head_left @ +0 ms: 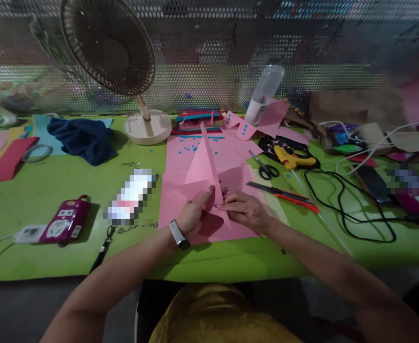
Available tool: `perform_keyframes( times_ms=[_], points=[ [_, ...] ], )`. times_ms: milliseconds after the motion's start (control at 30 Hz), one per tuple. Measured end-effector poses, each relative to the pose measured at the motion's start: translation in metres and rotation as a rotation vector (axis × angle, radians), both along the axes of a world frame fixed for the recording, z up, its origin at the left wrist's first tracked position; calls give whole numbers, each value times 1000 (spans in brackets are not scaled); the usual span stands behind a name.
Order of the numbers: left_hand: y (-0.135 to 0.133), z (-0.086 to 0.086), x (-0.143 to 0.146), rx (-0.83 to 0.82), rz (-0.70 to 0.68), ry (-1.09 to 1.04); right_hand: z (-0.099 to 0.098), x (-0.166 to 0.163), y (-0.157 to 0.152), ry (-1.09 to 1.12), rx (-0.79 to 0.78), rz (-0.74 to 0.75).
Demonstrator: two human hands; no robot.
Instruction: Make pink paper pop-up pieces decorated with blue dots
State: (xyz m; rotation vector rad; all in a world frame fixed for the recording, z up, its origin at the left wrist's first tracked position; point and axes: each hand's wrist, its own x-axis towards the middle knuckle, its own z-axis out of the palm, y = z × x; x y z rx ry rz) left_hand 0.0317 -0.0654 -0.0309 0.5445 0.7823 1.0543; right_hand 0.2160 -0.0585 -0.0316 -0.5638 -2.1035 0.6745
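A folded sheet of pink paper (203, 164) stands up in a tall point over flat pink sheets (172, 205) on the green table. My left hand (194, 212), with a band on the wrist, grips the folded paper from the left, thumb on its near face. From the right, my right hand (247, 209) pinches the paper's lower edge near the fold. Just behind the folded paper lie small blue paper bits (195, 149). Scissors (266, 169) and a red-handled cutter (288, 196) rest to the right of my right hand.
A fan (147, 126) stands at the back left, near a dark blue cloth (83, 138). On the left lie a purple power strip (66, 219) and a blurred phone (131, 195). A yellow glue gun (293, 158) with a black cord (341, 205) lies right; a clear-topped bottle (264, 93) stands behind.
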Motion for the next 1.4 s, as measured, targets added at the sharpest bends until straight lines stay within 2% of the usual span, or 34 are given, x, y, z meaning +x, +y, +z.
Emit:
perform_keyframes(
  times_ms=[100,233,467,600,733,800,933,1100,1133,1200,1300,1400],
  points=[
    [-1,-5,-2,-42,-34,75,-4,-3,-1,35,-123,-12],
    [-3,-9,-4,-100,-9,256,-2,-9,-5,111,-271,-39],
    [-10,-1,-1,-150,4,349,4,-13,-11,150,-757,-213],
    [-14,5,2,-149,1,335,4,-14,-12,195,-858,-270],
    [-12,4,5,-125,48,197,2,-12,-10,226,-901,-252],
    [-9,4,5,-119,48,169,1,-9,-9,240,-856,-199],
    [-9,10,2,-150,54,309,1,-4,-6,248,-646,-125],
    [-15,22,0,-6,11,279,3,0,-3,260,-648,-291],
    [-15,23,0,1,12,277,4,2,-2,258,-592,-321],
    [-12,22,-1,-13,18,279,7,5,-2,223,-358,-339],
    [-5,15,-3,-24,67,246,8,8,0,82,2,-259],
    [0,8,-3,-40,125,197,4,9,0,-53,113,-192]
  ],
)
